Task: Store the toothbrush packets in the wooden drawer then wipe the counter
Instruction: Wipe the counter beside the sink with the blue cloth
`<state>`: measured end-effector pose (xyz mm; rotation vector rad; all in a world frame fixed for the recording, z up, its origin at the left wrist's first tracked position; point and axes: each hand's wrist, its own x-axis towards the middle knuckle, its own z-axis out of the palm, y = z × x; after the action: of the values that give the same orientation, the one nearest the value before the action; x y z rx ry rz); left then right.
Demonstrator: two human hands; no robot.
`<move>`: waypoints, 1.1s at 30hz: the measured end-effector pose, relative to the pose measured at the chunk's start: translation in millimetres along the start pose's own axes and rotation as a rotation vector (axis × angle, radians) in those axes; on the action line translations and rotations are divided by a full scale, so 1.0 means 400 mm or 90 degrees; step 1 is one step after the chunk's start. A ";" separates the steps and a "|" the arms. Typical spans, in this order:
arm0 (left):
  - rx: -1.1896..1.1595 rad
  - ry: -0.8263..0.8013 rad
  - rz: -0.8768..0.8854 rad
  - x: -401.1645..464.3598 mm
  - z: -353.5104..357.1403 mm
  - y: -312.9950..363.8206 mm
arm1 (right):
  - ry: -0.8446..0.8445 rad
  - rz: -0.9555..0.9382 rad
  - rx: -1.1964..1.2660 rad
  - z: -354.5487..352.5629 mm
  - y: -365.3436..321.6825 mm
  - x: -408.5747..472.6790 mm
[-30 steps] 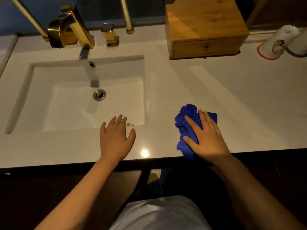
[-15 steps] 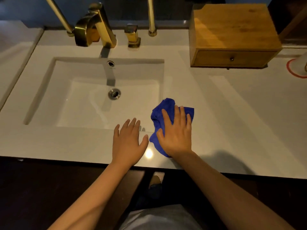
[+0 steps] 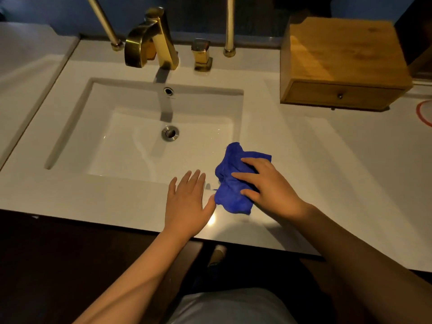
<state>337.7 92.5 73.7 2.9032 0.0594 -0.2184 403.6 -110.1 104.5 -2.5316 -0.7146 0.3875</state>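
Pressing down on a crumpled blue cloth (image 3: pixel 233 183), the right hand (image 3: pixel 273 190) was seen with its fingers bent and bunched over the fabric, thumb and fingers clamped on the folds. The cloth was laid on the white worktop (image 3: pixel 327 174) at the near right corner of the sink (image 3: pixel 163 127), its far edge just overlapping the basin rim. The left hand (image 3: pixel 187 204) was placed flat on the worktop just left of the cloth, palm down, fingers straight and slightly apart, nothing held; its thumb tip was found touching or almost touching the cloth's near left edge, and which could not be told. The wooden drawer (image 3: pixel 341 95) was seen pushed in flush within its wooden box (image 3: pixel 343 50), which was set at the far right of the worktop, well apart from both hands, a small dark knob shown at the middle of the drawer front. A gold tap (image 3: pixel 152 40) and a gold handle (image 3: pixel 202 54) were mounted at the far side of the sink, and a metal drain plug (image 3: pixel 170 132) was set in the basin floor. A red ring (image 3: pixel 424 113) was cut off by the right edge of the view.
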 end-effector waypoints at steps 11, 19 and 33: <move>-0.007 0.005 0.001 -0.002 -0.011 0.004 | 0.065 -0.012 -0.031 0.055 -0.048 0.198; 0.005 -0.013 0.007 -0.004 -0.016 0.006 | 0.237 0.104 0.273 -0.046 -0.060 0.205; -0.113 0.013 0.108 -0.005 -0.041 0.197 | 0.453 0.216 0.258 -0.211 0.066 -0.293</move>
<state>342.8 19.4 107.5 2.7149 -0.1555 -0.1451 350.6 -225.3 178.3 -2.1619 0.0639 -0.2454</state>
